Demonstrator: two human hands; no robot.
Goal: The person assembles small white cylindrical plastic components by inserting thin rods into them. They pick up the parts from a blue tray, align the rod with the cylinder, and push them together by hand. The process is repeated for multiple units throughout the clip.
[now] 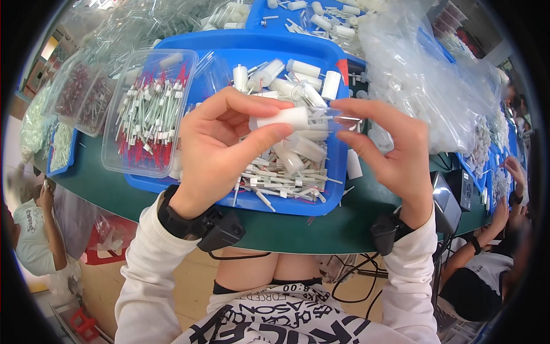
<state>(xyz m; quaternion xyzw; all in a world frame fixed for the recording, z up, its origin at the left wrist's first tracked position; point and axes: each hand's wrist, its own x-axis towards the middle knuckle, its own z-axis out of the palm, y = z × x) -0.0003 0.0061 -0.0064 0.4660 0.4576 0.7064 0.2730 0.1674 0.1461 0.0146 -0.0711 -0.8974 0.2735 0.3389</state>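
Note:
Above a blue tray [217, 40], my left hand [212, 143] pinches a white cylinder [289, 118] between thumb and fingers. The cylinder lies sideways, with a clear sleeve showing at its left end. At its right end my right hand [395, 137] has thumb and fingertips closed around a clear plastic piece [327, 121]; whether the two parts touch is hard to make out. Beneath both hands the tray holds more white cylinders [269, 73], some in clear sleeves, and many thin white sticks [281, 183] with small white tabs.
Left of the tray, a clear box [107, 137] holds pale sticks with red wires [150, 109]. A large clear bag [401, 63] of white parts bulges at right. Another blue tray [263, 23] stands behind. Dark boxy devices [450, 195] sit at right, where a co-worker's arm [487, 232] shows.

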